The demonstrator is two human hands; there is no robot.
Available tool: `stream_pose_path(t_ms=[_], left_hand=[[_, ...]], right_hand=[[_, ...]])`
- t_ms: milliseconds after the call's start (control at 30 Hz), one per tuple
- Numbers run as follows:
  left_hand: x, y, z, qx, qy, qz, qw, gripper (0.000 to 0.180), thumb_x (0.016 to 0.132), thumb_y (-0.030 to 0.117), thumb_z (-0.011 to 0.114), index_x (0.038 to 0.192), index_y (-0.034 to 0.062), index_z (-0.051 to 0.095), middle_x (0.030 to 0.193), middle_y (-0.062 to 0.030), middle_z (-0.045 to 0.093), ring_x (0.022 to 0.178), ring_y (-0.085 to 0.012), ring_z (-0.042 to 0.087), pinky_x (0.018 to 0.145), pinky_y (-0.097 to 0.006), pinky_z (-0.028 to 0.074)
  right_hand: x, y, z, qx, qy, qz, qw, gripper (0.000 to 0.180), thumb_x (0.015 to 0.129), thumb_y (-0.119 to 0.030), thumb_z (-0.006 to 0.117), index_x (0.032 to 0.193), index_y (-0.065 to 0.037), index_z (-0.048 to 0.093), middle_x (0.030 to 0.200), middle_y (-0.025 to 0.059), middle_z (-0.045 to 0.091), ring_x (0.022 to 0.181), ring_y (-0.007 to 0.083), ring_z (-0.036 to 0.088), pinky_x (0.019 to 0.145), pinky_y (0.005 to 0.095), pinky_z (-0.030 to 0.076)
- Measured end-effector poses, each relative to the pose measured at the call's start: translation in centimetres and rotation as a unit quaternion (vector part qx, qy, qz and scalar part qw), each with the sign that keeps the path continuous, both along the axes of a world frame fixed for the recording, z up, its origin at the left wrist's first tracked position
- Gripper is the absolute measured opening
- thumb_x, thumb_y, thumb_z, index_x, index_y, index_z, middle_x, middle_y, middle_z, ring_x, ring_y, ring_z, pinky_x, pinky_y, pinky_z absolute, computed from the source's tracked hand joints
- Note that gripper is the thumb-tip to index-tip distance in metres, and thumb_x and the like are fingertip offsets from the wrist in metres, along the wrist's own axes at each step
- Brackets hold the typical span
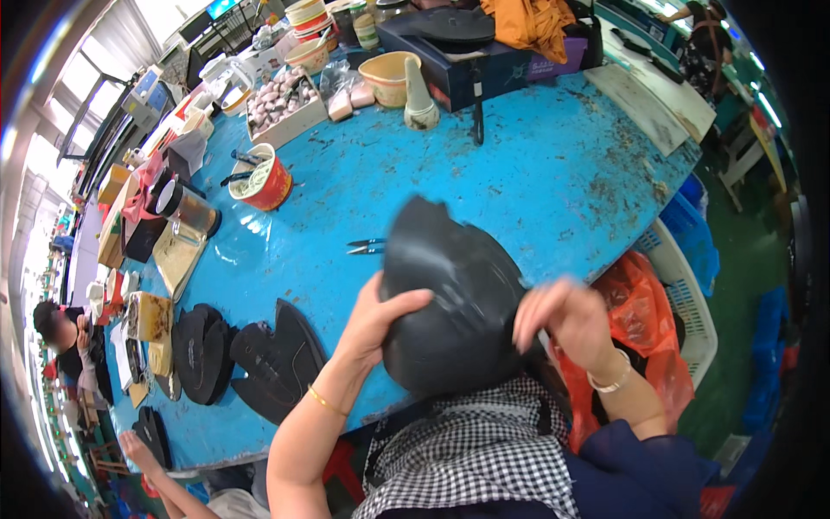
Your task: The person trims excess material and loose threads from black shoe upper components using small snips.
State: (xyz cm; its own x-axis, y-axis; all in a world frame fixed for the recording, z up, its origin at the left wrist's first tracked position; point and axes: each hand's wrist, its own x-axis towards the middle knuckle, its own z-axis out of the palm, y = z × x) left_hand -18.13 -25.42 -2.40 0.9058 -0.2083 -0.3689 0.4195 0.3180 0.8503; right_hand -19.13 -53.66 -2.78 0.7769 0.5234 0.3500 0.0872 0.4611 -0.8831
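We see a blue worktable point(346, 186), its top scuffed and dark-stained toward the right; below its right edge we make out a white plastic basket point(705, 324) with a red plastic bag point(635, 303) beside and partly over it; at the near edge we find a black curved panel point(458, 316), tilted up in front of the body, just above a gingham apron point(467, 458); to its left we see black stitched pieces point(277, 359) lying flat; our left hand point(372, 320) pinches the panel's left edge, thumb across the face, fingers mostly hidden behind; our right hand point(572, 324), motion-blurred, is at the right edge with fingers bent, and we cannot tell whether it grips; farther off we see a red tub point(277, 186) of pale paste, and, just left of the panel, small snips point(365, 246).
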Motion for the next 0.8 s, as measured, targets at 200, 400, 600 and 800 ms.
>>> stream_pose_path(t_ms=[200, 400, 600, 800], left_hand=[[-6.6, -0.7, 1.0, -0.132, -0.053, 0.201, 0.969, 0.064, 0.083, 0.010, 0.074, 0.139, -0.0043, 0.047, 0.128, -0.0155, 0.062, 0.116, -0.0294, 0.064, 0.102, -0.042, 0.052], [-13.0, 2.2, -0.7, -0.150, -0.161, 0.118, 0.968, 0.128, 0.067, 0.026, 0.084, 0.164, 0.0114, 0.001, 0.158, -0.0222, 0.035, 0.145, -0.0381, 0.040, 0.119, -0.051, 0.034], [-17.4, 4.7, -2.5, -0.179, -0.040, 0.029, 0.983, 0.134, 0.059, 0.034, 0.086, 0.162, 0.0028, 0.005, 0.160, -0.0257, 0.031, 0.148, -0.0391, 0.035, 0.123, -0.050, 0.026], [-22.9, 4.2, -8.4, -0.231, -0.044, 0.089, 0.968, 0.105, 0.062, 0.024, 0.083, 0.154, 0.0027, 0.036, 0.150, -0.0187, 0.050, 0.137, -0.0372, 0.050, 0.119, -0.051, 0.035]], right_hand=[[-6.0, 2.0, -5.5, -0.142, 0.127, 0.175, 0.966, 0.069, 0.094, -0.039, 0.074, 0.142, 0.003, 0.047, 0.126, 0.0156, 0.066, 0.116, 0.0256, 0.066, 0.096, 0.0367, 0.055], [-5.0, 5.3, -1.4, 0.062, 0.355, 0.036, 0.932, 0.094, 0.081, -0.027, 0.078, 0.156, -0.003, 0.027, 0.151, 0.0164, 0.043, 0.136, 0.0268, 0.049, 0.112, 0.0409, 0.044], [-6.6, 6.6, -0.9, 0.113, 0.426, 0.037, 0.897, 0.101, 0.077, -0.026, 0.083, 0.158, -0.009, 0.024, 0.153, 0.0122, 0.040, 0.136, 0.0280, 0.049, 0.111, 0.0426, 0.046], [-7.2, 5.2, -2.3, 0.105, 0.438, 0.051, 0.891, 0.092, 0.078, -0.022, 0.083, 0.153, -0.005, 0.034, 0.135, 0.0128, 0.056, 0.125, 0.0255, 0.058, 0.107, 0.0412, 0.050]])
